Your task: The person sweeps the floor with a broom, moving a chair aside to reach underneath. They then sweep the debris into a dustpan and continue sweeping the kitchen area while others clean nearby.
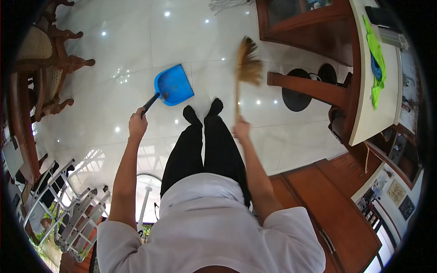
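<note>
My left hand (138, 123) is closed round the black handle of a blue dustpan (175, 85). The pan lies on the glossy tiled floor ahead of my feet and to the left, with some dark debris near its handle end. A straw broom (250, 63) is gripped in my right hand (241, 128) by its thin light stick. Its bristles spread out to the right of the dustpan, slightly blurred, apart from the pan.
Carved wooden chairs (54, 68) line the left side. A metal stepladder (75, 214) stands at lower left. On the right are a wooden desk (359, 91) with a green cloth (374, 59) on top and wooden cabinets (318, 200). Mop strands (227, 4) show at the top.
</note>
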Demonstrator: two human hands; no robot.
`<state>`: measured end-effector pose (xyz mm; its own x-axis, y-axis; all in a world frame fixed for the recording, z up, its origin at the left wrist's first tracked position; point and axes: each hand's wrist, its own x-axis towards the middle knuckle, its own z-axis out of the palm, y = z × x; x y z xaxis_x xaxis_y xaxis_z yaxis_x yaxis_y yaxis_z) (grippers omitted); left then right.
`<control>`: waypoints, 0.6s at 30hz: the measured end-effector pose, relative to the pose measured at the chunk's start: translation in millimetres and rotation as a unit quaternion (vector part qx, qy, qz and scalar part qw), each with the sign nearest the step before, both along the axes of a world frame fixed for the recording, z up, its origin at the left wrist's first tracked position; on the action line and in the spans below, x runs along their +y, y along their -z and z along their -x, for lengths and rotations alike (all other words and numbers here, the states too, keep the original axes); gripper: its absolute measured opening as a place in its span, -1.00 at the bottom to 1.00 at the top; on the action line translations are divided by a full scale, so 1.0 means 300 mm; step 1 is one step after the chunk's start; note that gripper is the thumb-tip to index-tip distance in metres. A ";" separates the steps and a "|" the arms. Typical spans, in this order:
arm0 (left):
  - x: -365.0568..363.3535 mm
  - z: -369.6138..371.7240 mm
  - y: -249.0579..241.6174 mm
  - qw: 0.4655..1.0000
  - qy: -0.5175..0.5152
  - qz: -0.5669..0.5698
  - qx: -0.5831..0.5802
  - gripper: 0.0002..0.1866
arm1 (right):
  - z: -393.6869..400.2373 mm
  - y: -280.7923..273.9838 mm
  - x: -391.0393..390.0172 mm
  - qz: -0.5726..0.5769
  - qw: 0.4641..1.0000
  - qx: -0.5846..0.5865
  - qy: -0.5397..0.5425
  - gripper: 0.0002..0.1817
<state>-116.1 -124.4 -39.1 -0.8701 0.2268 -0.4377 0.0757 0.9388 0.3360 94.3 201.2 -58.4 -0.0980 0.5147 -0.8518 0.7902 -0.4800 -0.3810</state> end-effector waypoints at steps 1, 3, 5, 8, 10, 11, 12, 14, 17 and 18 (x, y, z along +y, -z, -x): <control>-0.009 -0.011 0.037 1.000 0.007 -0.002 0.014 -0.74 | 0.035 -0.001 -0.104 0.099 0.990 0.036 0.098 -0.76; -0.006 -0.027 0.070 1.000 0.017 -0.007 0.021 -0.74 | 0.101 -0.089 -0.241 0.162 0.986 0.033 0.030 -0.70; 0.014 -0.023 0.068 1.000 -0.002 0.018 0.003 -0.75 | 0.037 -0.156 -0.230 0.211 0.975 0.069 0.028 -0.66; 0.013 -0.010 0.081 0.999 0.013 0.046 -0.001 -0.74 | -0.122 -0.329 -0.120 0.170 0.980 0.088 -0.060 -0.56; 0.012 -0.003 0.083 0.998 0.016 0.055 -0.014 -0.73 | -0.287 -0.487 -0.020 0.101 0.988 0.057 -0.103 -0.62; 0.014 0.000 0.080 0.998 0.016 0.057 -0.018 -0.73 | -0.399 -0.550 0.015 0.065 0.992 0.055 -0.097 -0.64; 0.016 -0.001 0.077 0.998 0.009 0.057 -0.027 -0.73 | -0.415 -0.691 0.023 0.046 0.997 0.024 -0.062 -0.65; 0.020 -0.005 0.078 0.998 -0.001 0.058 -0.030 -0.74 | -0.579 -0.799 0.022 -0.024 0.992 0.018 -0.120 -0.62; 0.037 -0.027 0.090 0.997 0.001 0.067 -0.031 -0.73 | -0.715 -0.806 -0.056 -0.012 0.997 -0.067 0.034 -0.63; 0.043 -0.038 0.090 0.997 0.001 0.067 -0.031 -0.73 | -0.730 -0.764 -0.067 -0.011 0.997 -0.067 0.034 -0.63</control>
<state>-104.9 -111.5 -66.1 -0.8402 0.1640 -0.5169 0.0606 0.9756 0.2109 313.2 181.2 170.7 0.0515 0.5353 -0.8431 0.8003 -0.5271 -0.2858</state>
